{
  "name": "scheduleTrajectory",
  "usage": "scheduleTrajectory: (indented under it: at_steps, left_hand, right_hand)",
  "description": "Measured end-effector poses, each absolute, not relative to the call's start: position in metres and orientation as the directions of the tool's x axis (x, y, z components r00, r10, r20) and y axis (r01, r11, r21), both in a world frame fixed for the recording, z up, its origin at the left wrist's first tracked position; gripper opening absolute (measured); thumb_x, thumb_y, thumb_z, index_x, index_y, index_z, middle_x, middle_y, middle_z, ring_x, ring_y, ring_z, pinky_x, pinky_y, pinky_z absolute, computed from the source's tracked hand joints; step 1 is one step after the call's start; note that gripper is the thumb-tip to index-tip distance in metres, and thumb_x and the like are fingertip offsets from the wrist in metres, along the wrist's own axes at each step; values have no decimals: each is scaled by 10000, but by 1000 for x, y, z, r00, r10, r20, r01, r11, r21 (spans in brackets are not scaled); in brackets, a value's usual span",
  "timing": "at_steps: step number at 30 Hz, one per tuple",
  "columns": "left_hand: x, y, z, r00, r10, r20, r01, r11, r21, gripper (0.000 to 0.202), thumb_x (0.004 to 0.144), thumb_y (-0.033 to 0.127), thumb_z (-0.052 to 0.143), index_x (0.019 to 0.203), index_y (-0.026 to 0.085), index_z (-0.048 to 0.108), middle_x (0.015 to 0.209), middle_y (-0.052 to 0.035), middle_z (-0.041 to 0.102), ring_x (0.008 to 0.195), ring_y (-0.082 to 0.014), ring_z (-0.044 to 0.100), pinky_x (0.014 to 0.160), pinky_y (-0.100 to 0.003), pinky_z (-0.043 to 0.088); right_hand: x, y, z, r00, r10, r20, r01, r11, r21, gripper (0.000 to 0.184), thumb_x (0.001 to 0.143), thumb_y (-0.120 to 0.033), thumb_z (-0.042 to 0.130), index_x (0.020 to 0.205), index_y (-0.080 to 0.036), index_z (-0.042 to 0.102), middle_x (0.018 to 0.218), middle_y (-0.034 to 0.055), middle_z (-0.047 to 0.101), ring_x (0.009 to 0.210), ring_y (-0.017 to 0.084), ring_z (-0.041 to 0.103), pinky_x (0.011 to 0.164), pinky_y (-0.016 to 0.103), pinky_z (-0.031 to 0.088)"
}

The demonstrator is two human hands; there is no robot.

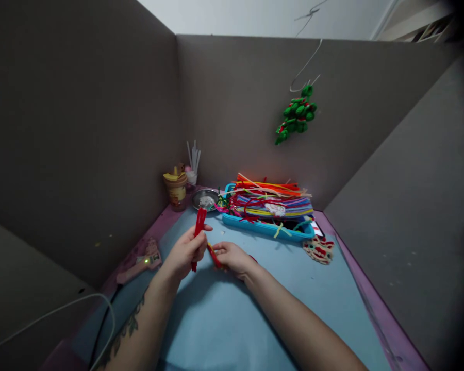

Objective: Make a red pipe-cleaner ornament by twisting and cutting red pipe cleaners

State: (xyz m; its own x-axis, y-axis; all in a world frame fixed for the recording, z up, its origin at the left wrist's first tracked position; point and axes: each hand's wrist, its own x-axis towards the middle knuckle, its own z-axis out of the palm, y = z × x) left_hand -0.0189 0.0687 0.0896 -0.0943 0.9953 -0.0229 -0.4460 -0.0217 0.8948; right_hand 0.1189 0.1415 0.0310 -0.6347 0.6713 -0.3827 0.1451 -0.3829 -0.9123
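Note:
My left hand (191,247) is closed round a short bundle of red pipe cleaners (200,221), held nearly upright with its ends showing above and below the fist. Just to the right, my right hand (232,257) is closed on a slim red and yellow object (215,256); its kind is partly hidden by the fingers. The two hands are close together over the blue table cover (232,319). A bit of red (253,259) shows behind my right wrist, too small to make out.
Behind the hands, a blue tray (263,225) is heaped with coloured pipe cleaners (274,203). A round metal dish (205,200), a brown cup (176,193) and a pink glue gun (143,265) lie leftward. A beaded-looking piece (320,250) rests right. Green leafy craft (297,114) hangs above.

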Motion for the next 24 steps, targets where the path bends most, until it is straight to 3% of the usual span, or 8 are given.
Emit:
scheduleTrajectory:
  at_steps: [4,7,9,12,14,18,24]
  left_hand:
    - [-8,71,85,-112,992,-55,-335,15,942,419,806,512,600,1008,145,589,504,79,402,384,-42,202,370,-174,119]
    - [0,72,82,-111,991,-79,-257,48,965,489,837,545,533,1072,119,582,500,83,389,403,-52,201,380,-181,127]
    - [4,73,82,-100,992,-80,-206,58,977,531,859,545,495,1158,110,556,506,85,385,420,-62,216,391,-186,145]
    - [8,72,82,-99,993,-57,-115,46,992,578,883,536,460,1276,114,493,521,79,391,449,-78,265,411,-194,187]
    - [10,71,82,-100,994,-42,-51,37,998,592,894,529,443,1320,118,461,535,74,398,470,-86,293,427,-198,216]
    - [11,69,84,-68,996,-56,67,60,996,617,902,535,418,1355,116,432,556,70,405,482,-90,300,438,-204,239]
    - [11,68,81,-31,998,-50,134,54,990,604,917,531,392,1347,110,443,578,62,414,501,-95,316,466,-214,269]
  right_hand:
    - [163,128,44,-731,645,-222,-163,-480,-862,389,578,-290,803,852,-159,560,643,-60,546,459,58,502,452,178,315]
    - [183,116,46,-804,594,-10,-302,-423,-854,523,655,-607,746,770,-170,483,679,-37,514,451,55,475,449,196,320]
    - [189,109,47,-863,497,89,-327,-415,-849,639,614,-757,664,789,-179,454,747,-18,503,502,73,507,454,202,329]
    - [192,102,49,-918,383,103,-271,-414,-869,788,549,-902,495,861,-179,458,829,19,495,627,114,539,487,209,349]
    - [192,100,52,-937,339,82,-227,-416,-881,840,529,-942,400,878,-180,452,826,29,497,664,127,528,520,217,359]
    - [191,100,52,-963,261,75,-195,-475,-858,843,516,-944,419,891,-189,441,850,20,465,665,127,535,525,213,365]
    - [190,101,45,-955,281,95,-224,-475,-851,826,570,-940,362,884,-180,443,848,21,467,646,116,545,497,197,365]
